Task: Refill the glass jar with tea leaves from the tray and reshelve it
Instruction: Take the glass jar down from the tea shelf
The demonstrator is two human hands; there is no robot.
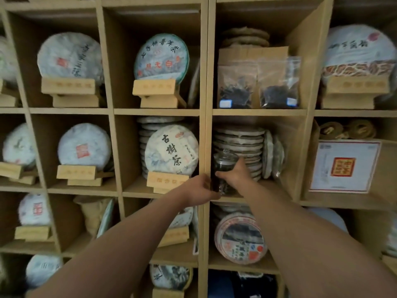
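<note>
Setting the glass jar (223,171) into the shelf compartment (285,190), both hands on it.

I am seeing the jar standing upright, long axis vertical, lid knob pointing up, dark tea leaves showing through the glass, at the front left corner of the compartment just ahead of the stacked tea cakes (240,143). My right hand (236,175) is wrapping the jar's right side, thumb across the front, fingers curled behind it. My left hand (199,188) is touching the lower left side near the divider (205,147); I cannot tell how tightly its fingers are curling. The jar is sitting directly ahead, between both hands, the right one gripping higher. I am judging the base nearly down on the board.
</note>
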